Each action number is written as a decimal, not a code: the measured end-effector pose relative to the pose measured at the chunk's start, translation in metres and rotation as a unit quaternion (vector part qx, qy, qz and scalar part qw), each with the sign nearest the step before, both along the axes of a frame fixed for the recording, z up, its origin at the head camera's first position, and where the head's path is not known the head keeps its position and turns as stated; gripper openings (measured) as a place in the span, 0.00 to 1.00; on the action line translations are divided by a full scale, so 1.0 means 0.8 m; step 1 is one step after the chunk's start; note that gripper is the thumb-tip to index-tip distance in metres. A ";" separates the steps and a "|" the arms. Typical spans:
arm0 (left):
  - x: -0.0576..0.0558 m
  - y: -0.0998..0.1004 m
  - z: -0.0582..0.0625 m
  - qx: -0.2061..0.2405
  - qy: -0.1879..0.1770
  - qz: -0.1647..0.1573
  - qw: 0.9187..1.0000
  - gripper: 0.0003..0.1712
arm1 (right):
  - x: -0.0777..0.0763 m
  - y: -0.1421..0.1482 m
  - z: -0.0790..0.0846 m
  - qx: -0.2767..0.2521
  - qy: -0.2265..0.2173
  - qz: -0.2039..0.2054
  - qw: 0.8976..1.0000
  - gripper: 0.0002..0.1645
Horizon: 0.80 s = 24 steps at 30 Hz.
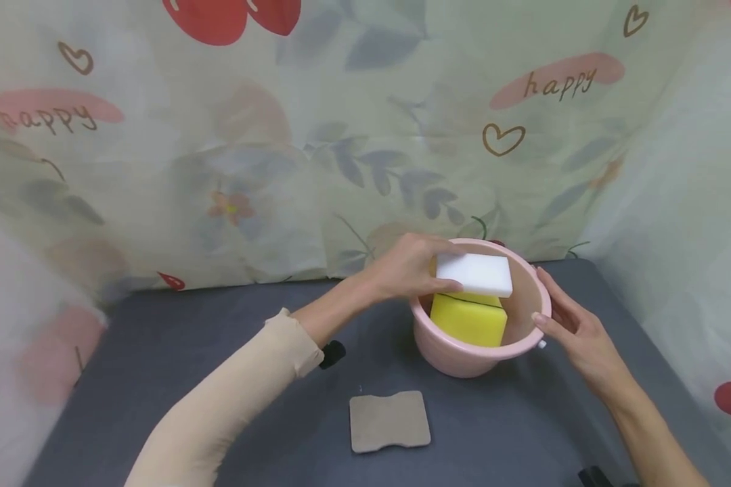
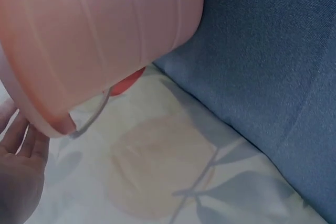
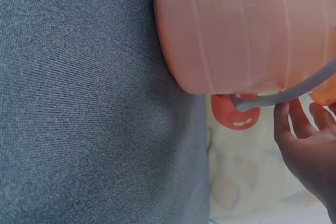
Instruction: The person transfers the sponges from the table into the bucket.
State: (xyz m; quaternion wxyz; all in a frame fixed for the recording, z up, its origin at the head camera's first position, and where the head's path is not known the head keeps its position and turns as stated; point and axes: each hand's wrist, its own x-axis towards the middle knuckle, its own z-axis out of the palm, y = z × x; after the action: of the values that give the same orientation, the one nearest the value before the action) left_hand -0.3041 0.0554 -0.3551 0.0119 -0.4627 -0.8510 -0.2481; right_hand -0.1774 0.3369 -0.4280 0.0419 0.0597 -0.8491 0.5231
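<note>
A pink bucket [image 1: 447, 352] stands at the back right of the dark table. Over its opening, my left hand [image 1: 409, 266] pinches a white sponge-like block [image 1: 484, 274] between thumb and fingers. Yellow sponge-like blocks [image 1: 468, 321] lie under it inside the bucket; the white one partly covers them. My right hand [image 1: 585, 341] holds the bucket's right rim, thumb on the near side and fingers round the outside. In the right wrist view, those fingers are by the grey handle [image 3: 294, 94]. The left wrist view shows the bucket wall [image 2: 105, 30] and my left fingers at its rim.
A flat grey-beige piece [image 1: 390, 421] with notched edges lies on the dark tabletop [image 1: 268, 379], in front of the bucket. A patterned curtain [image 1: 250, 182] hangs close behind the bucket, and another sheet [image 1: 688, 270] closes off the right side.
</note>
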 end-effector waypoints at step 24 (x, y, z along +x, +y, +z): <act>-0.001 0.001 -0.004 0.013 -0.012 0.000 1.000 0.28 | 0.002 0.002 -0.001 -0.019 0.008 0.010 1.000 0.43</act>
State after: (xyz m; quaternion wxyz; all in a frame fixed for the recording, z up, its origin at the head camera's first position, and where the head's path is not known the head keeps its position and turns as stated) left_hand -0.3046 0.0564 -0.3580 0.0075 -0.4595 -0.8477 -0.2650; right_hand -0.1755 0.3389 -0.4288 0.0448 0.0711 -0.8382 0.5389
